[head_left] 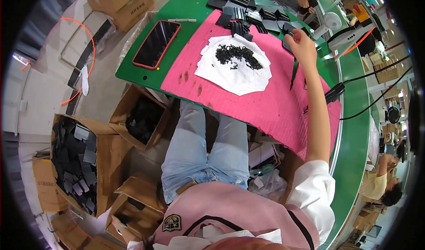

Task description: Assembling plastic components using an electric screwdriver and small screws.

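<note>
At the far right of the pink mat (221,106), my right hand (302,48) has its fingers curled down over a black plastic part (287,43). They appear closed on its edge. More black plastic parts (239,12) lie in a loose heap at the mat's far edge, to the left of that hand. Small black screws (237,53) are spread on a white cloth (230,79) in the middle of the mat. Low on the left, my left hand (117,225) is at an open cardboard box (137,214); its fingers are too small and partly hidden to read.
A red-edged phone (156,44) lies on the green table (126,68). A corded black tool (335,92) rests by my right forearm. Left of my legs stand cardboard boxes (110,161) holding black parts. A small white fan (331,21) and another person's hand (303,2) are beyond.
</note>
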A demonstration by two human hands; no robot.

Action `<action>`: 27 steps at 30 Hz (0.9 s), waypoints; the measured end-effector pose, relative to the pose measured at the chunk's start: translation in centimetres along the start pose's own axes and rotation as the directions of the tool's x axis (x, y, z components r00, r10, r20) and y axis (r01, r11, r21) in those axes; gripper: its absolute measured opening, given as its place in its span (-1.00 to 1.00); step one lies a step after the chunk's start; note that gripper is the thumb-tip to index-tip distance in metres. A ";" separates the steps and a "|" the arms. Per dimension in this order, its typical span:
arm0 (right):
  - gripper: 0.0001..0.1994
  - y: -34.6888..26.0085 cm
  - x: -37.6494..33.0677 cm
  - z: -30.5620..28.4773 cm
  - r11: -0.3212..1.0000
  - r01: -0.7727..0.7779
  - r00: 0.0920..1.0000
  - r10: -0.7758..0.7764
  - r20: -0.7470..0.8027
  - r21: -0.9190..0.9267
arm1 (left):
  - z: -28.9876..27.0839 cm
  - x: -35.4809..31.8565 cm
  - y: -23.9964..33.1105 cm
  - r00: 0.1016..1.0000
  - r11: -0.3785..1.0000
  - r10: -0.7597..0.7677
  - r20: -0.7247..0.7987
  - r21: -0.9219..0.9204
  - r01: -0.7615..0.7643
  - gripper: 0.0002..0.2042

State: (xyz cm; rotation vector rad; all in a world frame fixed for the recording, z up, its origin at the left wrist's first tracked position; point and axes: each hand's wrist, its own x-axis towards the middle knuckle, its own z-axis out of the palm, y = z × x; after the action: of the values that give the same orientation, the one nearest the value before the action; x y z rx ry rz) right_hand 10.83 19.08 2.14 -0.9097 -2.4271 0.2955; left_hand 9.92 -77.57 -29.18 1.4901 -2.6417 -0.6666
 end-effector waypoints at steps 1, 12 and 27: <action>-0.39 1.3 1.3 0.7 0.979 -0.097 0.995 0.090 -0.049 -0.177 | 0.7 0.1 -3.7 0.992 0.992 -0.120 0.029 -0.025 0.120 -0.50; -0.24 3.1 3.1 2.8 0.839 -0.522 0.853 0.509 -0.114 -0.153 | 3.6 -11.8 18.5 0.839 0.618 0.539 0.069 -0.709 -0.339 -0.72; -0.36 -17.3 -11.1 -0.4 0.713 0.563 0.800 -0.597 -0.060 0.418 | -1.5 -52.8 48.1 -0.138 0.161 0.983 0.117 -0.915 0.369 -0.53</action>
State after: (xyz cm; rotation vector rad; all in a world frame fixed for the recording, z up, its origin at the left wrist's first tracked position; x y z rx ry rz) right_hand 8.64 -1.27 4.46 0.0813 -2.4323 0.5870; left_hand -0.18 -13.09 -0.17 -1.0387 -1.5492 -3.0433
